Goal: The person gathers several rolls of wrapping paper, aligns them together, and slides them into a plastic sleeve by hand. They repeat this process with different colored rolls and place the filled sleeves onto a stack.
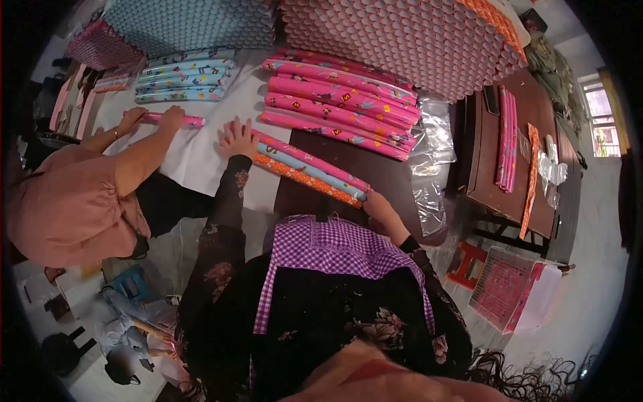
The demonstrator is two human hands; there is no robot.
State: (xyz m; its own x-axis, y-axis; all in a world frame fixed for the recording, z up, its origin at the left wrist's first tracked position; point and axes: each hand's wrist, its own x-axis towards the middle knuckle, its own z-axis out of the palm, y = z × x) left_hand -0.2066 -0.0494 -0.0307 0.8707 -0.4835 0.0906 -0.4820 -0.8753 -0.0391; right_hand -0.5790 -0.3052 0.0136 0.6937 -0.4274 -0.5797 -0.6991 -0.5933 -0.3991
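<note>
Pink, blue and orange wrapping-paper rolls (pixel 311 167), three of them side by side, lie slantwise across the dark tabletop (pixel 375 171) in front of the person in the purple gingham apron (pixel 335 248). The left hand (pixel 238 137) rests flat at the upper end of the bundle with its fingers spread; the right hand (pixel 378 204) cups the lower end, though whether its fingers are closed round the rolls cannot be told from here. Both arms reach out in dark floral sleeves.

Just beyond lies a flat pile of pink rolls (pixel 341 100), roughly seven showing. Farther left, a smaller pile of pale blue rolls (pixel 184 75) counts about five. At the table's far edge two large blocks of rolls stand with their ends outward, one blue (pixel 194 23), one pink (pixel 408 37), too many to count. Clear plastic sleeves (pixel 432 137) lie crumpled beside the pink pile.

To the left, a co-worker in a salmon top (pixel 67 201) presses both hands (pixel 151 119) on a single pink roll (pixel 175 120) over white paper (pixel 194 151). On a side table (pixel 532 114) lie a few more pink rolls (pixel 507 137).
</note>
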